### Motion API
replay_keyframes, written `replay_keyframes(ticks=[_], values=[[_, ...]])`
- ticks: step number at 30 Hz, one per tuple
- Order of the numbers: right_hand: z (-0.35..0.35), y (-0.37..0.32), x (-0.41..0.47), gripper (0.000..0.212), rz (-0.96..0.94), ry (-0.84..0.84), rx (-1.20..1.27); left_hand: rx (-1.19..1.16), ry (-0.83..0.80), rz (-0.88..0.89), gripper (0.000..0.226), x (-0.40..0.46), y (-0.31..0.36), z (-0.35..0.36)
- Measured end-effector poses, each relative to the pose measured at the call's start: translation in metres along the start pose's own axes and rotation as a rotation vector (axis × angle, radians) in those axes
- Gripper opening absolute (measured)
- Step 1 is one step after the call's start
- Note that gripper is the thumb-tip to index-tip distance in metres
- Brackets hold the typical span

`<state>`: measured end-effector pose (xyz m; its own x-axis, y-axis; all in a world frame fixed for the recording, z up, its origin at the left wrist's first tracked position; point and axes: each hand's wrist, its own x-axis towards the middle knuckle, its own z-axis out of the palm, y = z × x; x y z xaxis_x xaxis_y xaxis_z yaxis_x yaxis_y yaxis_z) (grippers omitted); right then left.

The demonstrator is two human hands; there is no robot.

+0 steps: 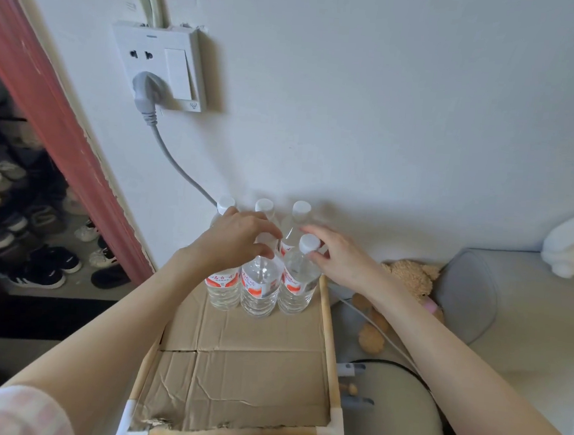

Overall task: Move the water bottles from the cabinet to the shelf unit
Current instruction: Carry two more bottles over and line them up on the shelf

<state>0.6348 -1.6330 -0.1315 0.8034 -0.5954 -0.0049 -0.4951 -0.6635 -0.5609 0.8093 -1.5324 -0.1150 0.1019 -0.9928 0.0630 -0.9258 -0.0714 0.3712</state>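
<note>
On the shelf: six water bottles (259,284) clustered at the wall end of the cardboard-lined shelf (242,371).
Left hand (234,237): curled over a front cap.
Right hand (335,257): pinching the front-right bottle's neck.
Handling: full, heavy, smooth; likely best gripped at neck or waist.

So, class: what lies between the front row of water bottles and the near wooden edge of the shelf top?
Only bare cardboard, creased and torn near the wooden edge, in the head view.

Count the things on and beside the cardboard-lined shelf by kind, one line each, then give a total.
Water bottles: 6, in two rows of three
Teddy bears: 1, on the grey seat to the right
Hands on the bottles: 2, left hand and right hand
Total: 9
</note>
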Motion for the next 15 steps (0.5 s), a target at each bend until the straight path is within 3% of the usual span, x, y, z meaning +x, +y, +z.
replay_keyframes(ticks=[3, 7, 12, 15], values=[[-0.0024, -0.0032, 0.0014, 0.033, 0.070, 0.077, -0.028, 0.046, 0.003, -0.017, 0.033, 0.0004, 0.0030, 0.0001], [-0.0008, -0.0063, -0.0024, 0.044, 0.157, 0.165, -0.061, 0.043, -0.073, -0.022, 0.046, -0.0008, 0.0045, 0.0006], [-0.0012, -0.0055, -0.0054, 0.042, 0.083, 0.008, -0.017, -0.019, -0.081, -0.009, 0.043, -0.0042, -0.0002, 0.0009], [-0.0016, -0.0029, -0.0028, 0.031, 0.114, 0.039, -0.023, -0.022, -0.030, -0.045, 0.038, -0.0029, 0.0046, 0.0010]])
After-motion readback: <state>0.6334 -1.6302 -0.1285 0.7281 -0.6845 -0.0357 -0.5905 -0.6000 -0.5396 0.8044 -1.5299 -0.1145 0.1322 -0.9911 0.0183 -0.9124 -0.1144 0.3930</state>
